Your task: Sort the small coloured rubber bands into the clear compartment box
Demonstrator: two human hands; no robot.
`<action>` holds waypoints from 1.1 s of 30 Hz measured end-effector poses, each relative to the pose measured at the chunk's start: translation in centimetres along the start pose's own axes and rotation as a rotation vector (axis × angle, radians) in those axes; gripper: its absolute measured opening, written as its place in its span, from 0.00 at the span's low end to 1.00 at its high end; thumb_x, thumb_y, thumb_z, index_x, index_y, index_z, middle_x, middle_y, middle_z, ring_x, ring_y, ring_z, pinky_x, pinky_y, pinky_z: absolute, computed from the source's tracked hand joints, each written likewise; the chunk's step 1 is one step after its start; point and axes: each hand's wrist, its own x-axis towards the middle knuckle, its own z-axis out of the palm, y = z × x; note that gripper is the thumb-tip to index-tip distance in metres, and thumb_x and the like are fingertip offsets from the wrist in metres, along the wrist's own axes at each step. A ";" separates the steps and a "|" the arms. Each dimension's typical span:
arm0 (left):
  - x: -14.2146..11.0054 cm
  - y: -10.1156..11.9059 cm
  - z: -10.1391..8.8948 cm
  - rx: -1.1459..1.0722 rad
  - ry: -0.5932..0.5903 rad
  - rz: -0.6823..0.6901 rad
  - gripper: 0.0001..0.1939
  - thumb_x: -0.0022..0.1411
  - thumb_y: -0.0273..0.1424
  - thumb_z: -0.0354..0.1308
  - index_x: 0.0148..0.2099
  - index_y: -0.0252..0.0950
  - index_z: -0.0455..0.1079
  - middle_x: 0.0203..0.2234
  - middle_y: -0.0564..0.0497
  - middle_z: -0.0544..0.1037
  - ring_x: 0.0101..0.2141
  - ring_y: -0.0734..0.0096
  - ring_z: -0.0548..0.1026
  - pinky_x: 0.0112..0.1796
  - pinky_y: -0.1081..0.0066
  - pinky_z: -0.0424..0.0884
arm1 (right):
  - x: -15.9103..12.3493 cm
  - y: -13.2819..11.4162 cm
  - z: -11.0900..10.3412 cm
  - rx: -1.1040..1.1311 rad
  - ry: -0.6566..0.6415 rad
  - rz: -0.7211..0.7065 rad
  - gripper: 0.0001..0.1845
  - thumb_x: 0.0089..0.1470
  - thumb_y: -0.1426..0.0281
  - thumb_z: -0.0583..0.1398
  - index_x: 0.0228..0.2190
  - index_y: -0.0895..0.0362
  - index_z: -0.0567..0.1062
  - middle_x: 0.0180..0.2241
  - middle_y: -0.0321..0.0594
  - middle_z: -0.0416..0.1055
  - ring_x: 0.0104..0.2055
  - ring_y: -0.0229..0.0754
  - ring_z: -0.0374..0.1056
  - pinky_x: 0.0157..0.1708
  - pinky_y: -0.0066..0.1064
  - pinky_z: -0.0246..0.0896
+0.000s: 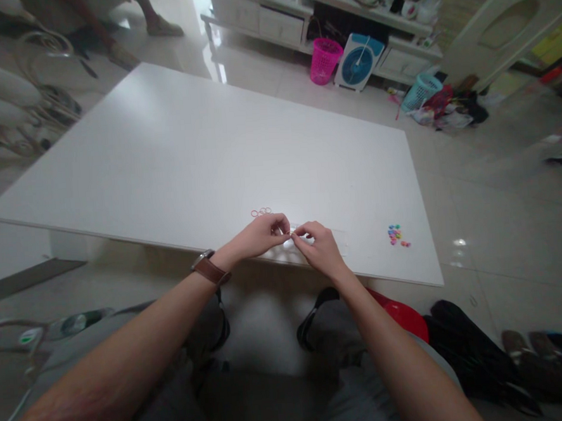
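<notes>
My left hand (263, 234) and my right hand (317, 247) meet at the near edge of the white table (173, 153). Both pinch their fingertips together on one tiny item between them, too small to name. A brown watch (210, 267) sits on my left wrist. Several thin orange rings (261, 212) lie on the table just behind my left hand. A small pile of colourful beads (397, 234) lies to the right of my right hand. A clear flat piece shows faintly under my hands.
A pink basket (324, 60), a blue fan (360, 61) and a teal basket (421, 91) stand on the floor beyond the table. Another person's legs (155, 21) show at the far left. A red object (404, 317) lies under the table's near edge.
</notes>
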 end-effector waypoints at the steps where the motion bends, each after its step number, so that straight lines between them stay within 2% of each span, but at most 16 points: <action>1: 0.0 -0.1 0.1 0.008 0.011 0.014 0.04 0.59 0.30 0.60 0.37 0.35 0.72 0.27 0.53 0.74 0.29 0.73 0.71 0.31 0.73 0.65 | 0.0 0.0 0.0 -0.002 0.001 0.006 0.07 0.59 0.70 0.61 0.28 0.55 0.76 0.31 0.38 0.75 0.37 0.42 0.69 0.39 0.34 0.63; 9: -0.3 0.8 0.9 0.026 0.140 0.011 0.03 0.58 0.28 0.59 0.36 0.35 0.72 0.28 0.52 0.77 0.30 0.73 0.73 0.33 0.72 0.68 | 0.0 0.0 0.0 0.006 0.005 0.041 0.07 0.58 0.69 0.62 0.28 0.55 0.77 0.31 0.38 0.76 0.36 0.42 0.69 0.38 0.33 0.64; 16: -0.2 1.1 1.1 0.066 0.189 -0.004 0.05 0.59 0.28 0.60 0.36 0.34 0.77 0.27 0.51 0.80 0.30 0.72 0.74 0.34 0.72 0.68 | 0.0 0.2 0.1 0.024 0.003 0.044 0.08 0.59 0.65 0.64 0.30 0.54 0.80 0.31 0.38 0.78 0.35 0.42 0.71 0.38 0.34 0.64; 22: -0.1 0.7 1.0 0.019 0.159 -0.028 0.07 0.61 0.30 0.61 0.37 0.34 0.79 0.28 0.50 0.81 0.29 0.71 0.76 0.32 0.72 0.69 | 0.0 0.1 -0.2 0.093 0.028 0.077 0.11 0.59 0.61 0.65 0.29 0.54 0.81 0.30 0.38 0.79 0.32 0.41 0.71 0.36 0.33 0.64; 25: 0.0 0.4 1.0 -0.116 0.108 -0.050 0.07 0.61 0.31 0.61 0.39 0.34 0.79 0.29 0.48 0.83 0.30 0.69 0.79 0.34 0.71 0.73 | 0.0 0.0 -0.3 0.100 0.051 0.091 0.12 0.58 0.60 0.65 0.29 0.54 0.82 0.30 0.38 0.79 0.32 0.41 0.71 0.35 0.33 0.64; 29: 0.1 0.0 1.0 -0.327 0.051 -0.093 0.07 0.61 0.32 0.62 0.38 0.33 0.76 0.28 0.46 0.83 0.32 0.67 0.82 0.36 0.69 0.76 | 0.0 0.2 -0.4 0.099 0.062 0.104 0.10 0.59 0.62 0.64 0.31 0.54 0.82 0.32 0.39 0.79 0.32 0.41 0.72 0.35 0.33 0.64; 33: 0.3 -0.2 0.8 -0.332 0.013 -0.070 0.07 0.60 0.33 0.64 0.36 0.33 0.75 0.28 0.47 0.82 0.31 0.68 0.81 0.35 0.70 0.75 | 0.0 0.3 -0.4 0.108 0.063 0.118 0.08 0.59 0.65 0.64 0.31 0.54 0.82 0.32 0.39 0.79 0.32 0.41 0.71 0.35 0.33 0.65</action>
